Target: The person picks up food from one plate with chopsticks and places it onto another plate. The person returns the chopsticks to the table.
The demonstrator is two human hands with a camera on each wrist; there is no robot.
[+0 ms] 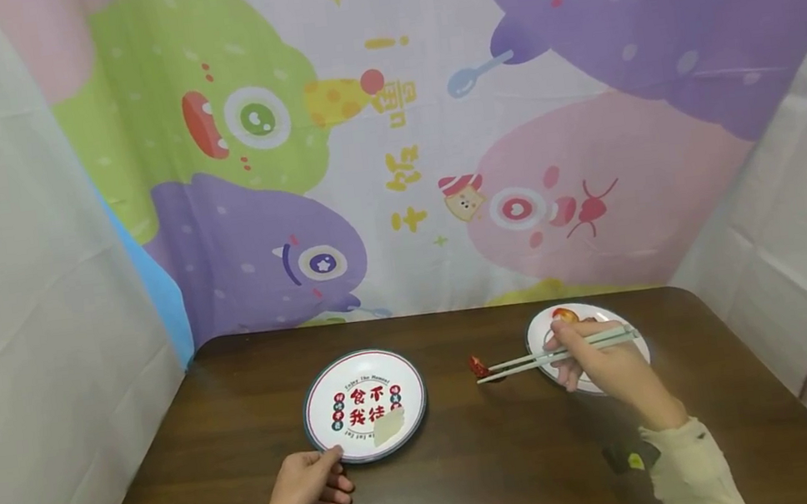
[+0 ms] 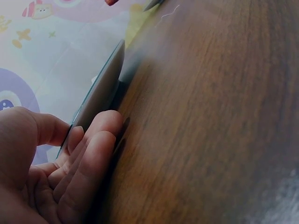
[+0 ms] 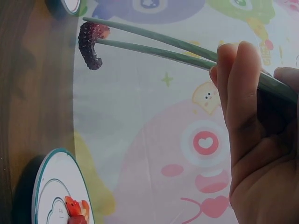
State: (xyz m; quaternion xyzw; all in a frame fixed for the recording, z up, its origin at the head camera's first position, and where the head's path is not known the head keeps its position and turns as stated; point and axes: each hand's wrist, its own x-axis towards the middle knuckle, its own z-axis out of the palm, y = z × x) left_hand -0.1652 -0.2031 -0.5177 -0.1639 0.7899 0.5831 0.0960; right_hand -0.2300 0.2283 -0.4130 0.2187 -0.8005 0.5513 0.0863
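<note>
We see a right hand [image 1: 602, 362] with its fingers bent around two long, thin, pale green chopsticks [image 1: 519, 365]. At the far tips, the sticks pinch a small, dark red, bumpy, curved piece of food [image 1: 478, 366]. The piece is up over the brown wooden bench [image 1: 477, 478], in the gap between the two plates. From the right fingers it lies out to the left, and the right hand is the nearer one. Its long side runs across the sticks, as we see best in the right wrist view. On its left is a round white plate with red writing [image 1: 357, 365]. A left hand [image 1: 302, 487] pinches the near edge of that plate, thumb on top. A thin, pale, flat piece [image 1: 389, 428] lies on the plate, near the edge closest to us. Under the right hand is a round white plate with a dark rim [image 1: 537, 338], with some red and yellow food [image 1: 565, 314] on it. We think the next move turns on that sideways gap: the piece needs to go left to be over the plate with writing.
</note>
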